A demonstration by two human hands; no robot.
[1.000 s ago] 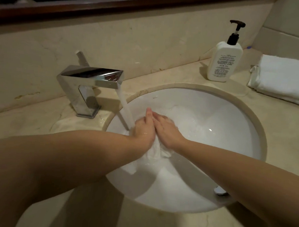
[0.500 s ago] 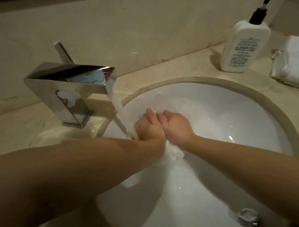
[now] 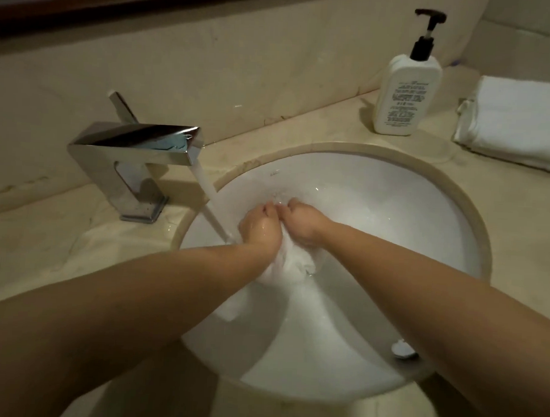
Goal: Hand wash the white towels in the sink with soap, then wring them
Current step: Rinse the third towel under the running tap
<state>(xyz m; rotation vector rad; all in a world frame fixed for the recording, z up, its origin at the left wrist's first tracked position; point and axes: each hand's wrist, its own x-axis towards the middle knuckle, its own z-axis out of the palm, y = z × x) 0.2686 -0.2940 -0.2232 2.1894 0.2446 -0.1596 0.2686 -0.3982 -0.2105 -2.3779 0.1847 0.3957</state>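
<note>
I hold the wet white towel bunched between both hands in the middle of the sink: my left hand has its fingers curled round the cloth, and my right hand grips it just beside, knuckles touching the left. The water stream from the chrome faucet, at the far left on the countertop, lands at my left wrist. A soap pump bottle stands far right of the basin; a folded white towel lies beside it at the right edge.
</note>
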